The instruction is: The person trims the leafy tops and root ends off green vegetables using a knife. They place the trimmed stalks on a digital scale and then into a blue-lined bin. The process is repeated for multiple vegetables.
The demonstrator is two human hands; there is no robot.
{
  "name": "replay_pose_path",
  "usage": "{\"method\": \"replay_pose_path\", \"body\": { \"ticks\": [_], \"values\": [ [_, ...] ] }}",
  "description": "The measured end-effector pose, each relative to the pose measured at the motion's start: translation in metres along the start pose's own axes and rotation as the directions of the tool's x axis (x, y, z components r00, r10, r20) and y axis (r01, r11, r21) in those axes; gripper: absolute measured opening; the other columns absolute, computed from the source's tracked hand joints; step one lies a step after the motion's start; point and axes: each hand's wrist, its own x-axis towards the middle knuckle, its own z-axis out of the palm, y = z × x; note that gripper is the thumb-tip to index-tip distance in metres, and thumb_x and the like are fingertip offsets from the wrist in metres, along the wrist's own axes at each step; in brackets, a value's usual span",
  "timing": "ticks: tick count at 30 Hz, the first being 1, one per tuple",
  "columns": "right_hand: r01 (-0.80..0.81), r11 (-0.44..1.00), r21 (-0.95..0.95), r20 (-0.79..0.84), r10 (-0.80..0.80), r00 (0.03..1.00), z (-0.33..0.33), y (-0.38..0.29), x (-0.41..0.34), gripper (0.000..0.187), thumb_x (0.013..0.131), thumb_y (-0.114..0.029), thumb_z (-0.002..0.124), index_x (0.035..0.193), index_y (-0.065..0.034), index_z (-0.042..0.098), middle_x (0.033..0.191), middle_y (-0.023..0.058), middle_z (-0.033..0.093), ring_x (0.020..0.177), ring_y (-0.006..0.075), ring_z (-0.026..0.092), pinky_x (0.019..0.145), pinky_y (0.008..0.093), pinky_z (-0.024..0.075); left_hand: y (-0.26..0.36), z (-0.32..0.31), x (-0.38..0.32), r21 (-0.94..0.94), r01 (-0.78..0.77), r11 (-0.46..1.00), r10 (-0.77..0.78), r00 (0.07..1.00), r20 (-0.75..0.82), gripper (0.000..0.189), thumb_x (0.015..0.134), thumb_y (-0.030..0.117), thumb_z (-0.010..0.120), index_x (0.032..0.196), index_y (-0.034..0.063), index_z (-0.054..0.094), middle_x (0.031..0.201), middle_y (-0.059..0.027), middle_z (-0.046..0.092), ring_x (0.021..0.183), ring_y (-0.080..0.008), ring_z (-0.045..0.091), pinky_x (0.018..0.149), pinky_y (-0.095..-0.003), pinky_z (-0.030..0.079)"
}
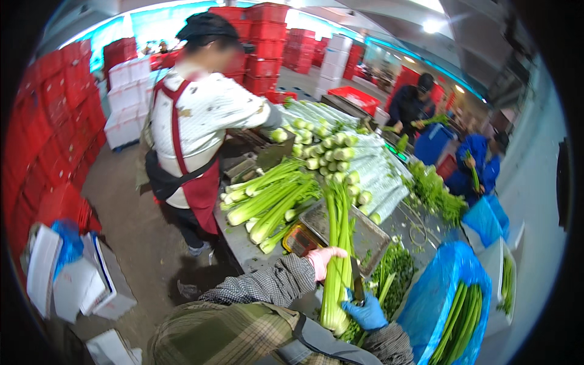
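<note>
My left hand (325, 261), in a pink glove, is closed around the stalks of a large celery bunch (336, 228), its root end towards me. My right hand (367, 312), in a blue glove, grips a knife (357, 279) whose blade lies along the right side of the bunch. Under the far part of the bunch is a metal weighing pan (376, 242), with a yellow and red scale (299, 239) beside it. Loose celery bunches (273, 196) are piled to the left. Beyond the pan, wrapped celery bunches (378, 169) lie stacked with their root ends towards me.
A co-worker in a red apron (205, 200) stands at the table's left side; two more people work at the far right. A blue-lined box (424, 296) with green stalks is close on my right. Leaf trimmings (397, 278) lie beside the pan. Red crates (50, 114) line the left.
</note>
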Motion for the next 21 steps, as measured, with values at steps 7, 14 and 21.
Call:
{"method": "replay_pose_path", "body": {
  "ticks": [7,14,21],
  "values": [
    [-0.174,0.985,-0.007,-0.035,0.174,0.984,0.028,0.021,0.01,0.047,0.082,-0.019,0.089,0.116,0.0057,0.068,0.095,0.0045,0.074,0.08,0.0107,0.067,0.074,0.028,0.0552,-0.01,-0.034,0.022,0.001,0.034,0.999,-0.034,0.99,-0.134,0.038,0.093,0.006,0.065,0.126,-0.0092,0.058,0.12,-0.0274,0.07,0.102,-0.0365,0.073,0.089,-0.0463,0.062],
    [-0.169,0.983,0.07,0.013,0.169,0.986,0.025,0.037,0.017,0.052,0.079,-0.03,0.09,0.115,0.0023,0.071,0.09,0.0072,0.074,0.075,0.0121,0.067,0.069,0.0296,0.0548,-0.009,-0.027,0.024,0.012,-0.012,1.0,0.013,0.997,-0.075,0.041,0.093,0.007,0.065,0.133,-0.0031,0.056,0.127,-0.0235,0.068,0.109,-0.0353,0.071,0.091,-0.0484,0.061],
    [-0.132,0.99,0.045,-0.111,0.136,0.984,-0.008,0.025,0.002,0.052,0.08,-0.036,0.089,0.115,-0.0017,0.072,0.089,0.0096,0.076,0.078,0.0134,0.07,0.072,0.0324,0.056,-0.006,0.002,0.038,0.131,-0.078,0.988,0.082,0.996,-0.027,0.042,0.095,0.014,0.068,0.134,0.0019,0.059,0.131,-0.0182,0.067,0.108,-0.0304,0.07,0.095,-0.049,0.057]
  ]
}}
